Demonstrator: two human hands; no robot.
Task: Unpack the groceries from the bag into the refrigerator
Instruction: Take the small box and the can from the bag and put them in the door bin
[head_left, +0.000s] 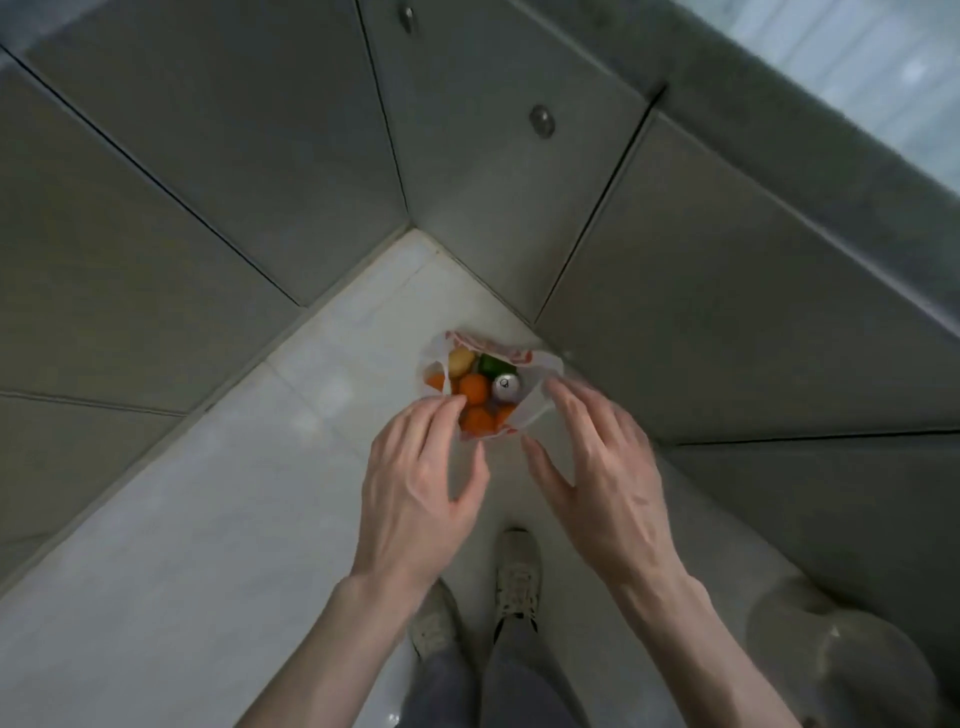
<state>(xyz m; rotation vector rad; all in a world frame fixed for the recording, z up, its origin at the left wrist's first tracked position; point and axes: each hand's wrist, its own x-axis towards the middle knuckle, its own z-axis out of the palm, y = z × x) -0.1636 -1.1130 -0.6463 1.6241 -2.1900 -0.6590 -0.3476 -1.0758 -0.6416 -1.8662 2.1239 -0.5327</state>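
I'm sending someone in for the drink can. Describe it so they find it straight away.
Look at the pale floor in the corner where the grey cabinet fronts meet: an open white bag sits there. Inside it, on the right, the can stands with its silver top up. It is the only metal thing among the oranges, yellow fruit and green vegetable.

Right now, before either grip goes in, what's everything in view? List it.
bag: one, white with red print, open on the floor by the cabinet corner
oranges: at least three, orange, in the bag
potato: one, yellow, back left of the bag
pepper: one, green, back of the bag
can: one, silver top, right side of the bag
cabinets: grey, behind and to both sides
knobs: two, metal, on the doors
floor: pale tile
shoes: two, light
left hand: open, at the bag's near rim
right hand: open, by the bag's right rim
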